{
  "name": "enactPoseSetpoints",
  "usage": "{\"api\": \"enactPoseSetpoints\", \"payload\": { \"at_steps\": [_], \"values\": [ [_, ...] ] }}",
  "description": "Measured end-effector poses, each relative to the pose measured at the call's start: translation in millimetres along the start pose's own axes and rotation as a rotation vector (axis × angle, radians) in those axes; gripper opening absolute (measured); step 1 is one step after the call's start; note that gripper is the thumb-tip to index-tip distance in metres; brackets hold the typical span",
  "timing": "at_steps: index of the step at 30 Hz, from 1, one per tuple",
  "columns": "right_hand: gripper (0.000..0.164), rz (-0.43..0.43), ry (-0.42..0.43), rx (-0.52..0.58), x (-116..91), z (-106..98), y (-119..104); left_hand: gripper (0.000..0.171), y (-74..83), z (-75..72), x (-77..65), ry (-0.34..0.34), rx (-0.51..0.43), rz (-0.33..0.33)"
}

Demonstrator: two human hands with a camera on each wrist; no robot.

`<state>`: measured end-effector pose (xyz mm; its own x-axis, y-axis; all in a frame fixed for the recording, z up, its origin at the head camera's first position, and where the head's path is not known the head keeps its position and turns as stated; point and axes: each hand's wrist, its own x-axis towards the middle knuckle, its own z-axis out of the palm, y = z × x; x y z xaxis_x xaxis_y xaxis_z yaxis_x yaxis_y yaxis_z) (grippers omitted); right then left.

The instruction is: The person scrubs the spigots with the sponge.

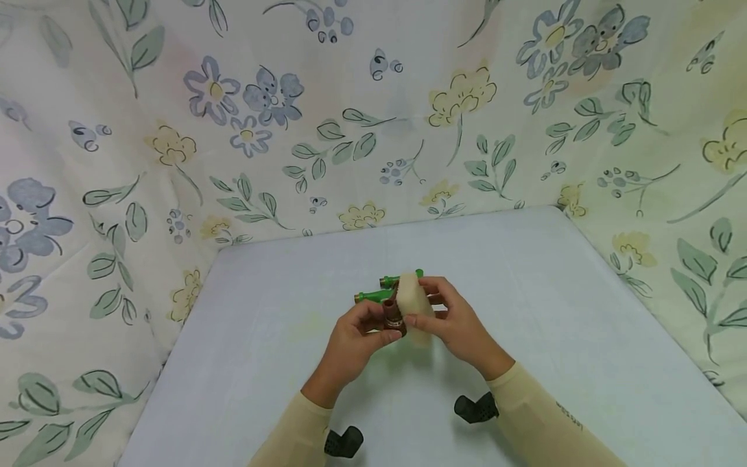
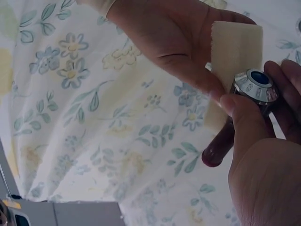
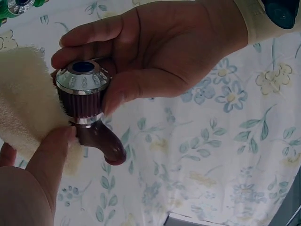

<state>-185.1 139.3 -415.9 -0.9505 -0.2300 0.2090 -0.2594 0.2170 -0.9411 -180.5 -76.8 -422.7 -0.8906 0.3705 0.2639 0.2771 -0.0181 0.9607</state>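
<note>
My left hand (image 1: 350, 340) grips a dark brown tap (image 3: 91, 101) with a ribbed body, a curved spout and a silver cap with a blue centre. In the left wrist view, the thumb and fingers lie around the silver cap (image 2: 256, 87). My right hand (image 1: 463, 327) holds a cream sponge (image 1: 413, 301) between thumb and fingers, its face against the tap's side. Just behind the hands lie two green taps (image 1: 373, 296) on the table, partly hidden by the hands and sponge. In the right wrist view the sponge (image 3: 28, 103) touches the ribbed body.
A white-covered table (image 1: 268, 350) spreads around the hands. Floral cloth (image 1: 350, 162) hangs behind it and along both sides. Black wrist cameras (image 1: 345, 442) sit at the sleeves, near the table surface.
</note>
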Motion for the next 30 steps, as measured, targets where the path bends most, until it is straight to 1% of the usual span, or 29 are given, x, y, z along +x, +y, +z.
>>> {"api": "enactPoseSetpoints", "payload": {
  "at_steps": [5, 7, 9, 12, 15, 20, 23, 26, 29, 30],
  "values": [
    [0.057, 0.061, 0.061, -0.025, 2.0, -5.0, 4.5, 0.028, -0.3, 2.2, 0.1, -0.018, -0.018, 0.007],
    [0.056, 0.069, 0.060, -0.012, 3.0, -5.2, 9.8, 0.027, -0.5, 2.5, 0.5, -0.019, -0.012, 0.007],
    [0.057, 0.063, 0.041, -0.002, 3.7, -3.7, 17.3, 0.027, -1.3, 2.4, 1.2, -0.011, 0.008, 0.002],
    [0.058, 0.031, -0.012, 0.010, 4.1, 1.6, 27.9, 0.026, -3.6, 1.3, 2.3, 0.008, 0.052, -0.012],
    [0.057, -0.010, -0.068, 0.031, 3.4, 7.0, 32.4, 0.026, -6.6, -0.4, 3.3, 0.029, 0.081, -0.011],
    [0.056, -0.060, -0.118, 0.091, 1.2, 12.1, 26.2, 0.025, -8.6, -3.2, 4.8, 0.062, 0.087, -0.011],
    [0.057, -0.093, -0.144, 0.104, 0.2, 12.8, 21.2, 0.024, -7.3, -3.8, 4.8, 0.088, 0.096, -0.022],
    [0.057, -0.122, -0.156, 0.103, -0.8, 12.2, 16.6, 0.024, -5.9, -4.5, 4.7, 0.106, 0.093, -0.011],
    [0.057, -0.127, -0.134, 0.105, -2.4, 9.6, 13.9, 0.026, -7.9, -6.0, 5.0, 0.112, 0.069, -0.001],
    [0.057, -0.122, -0.122, 0.107, -3.0, 8.6, 13.5, 0.027, -9.0, -6.6, 5.2, 0.112, 0.044, 0.003]
  ]
}}
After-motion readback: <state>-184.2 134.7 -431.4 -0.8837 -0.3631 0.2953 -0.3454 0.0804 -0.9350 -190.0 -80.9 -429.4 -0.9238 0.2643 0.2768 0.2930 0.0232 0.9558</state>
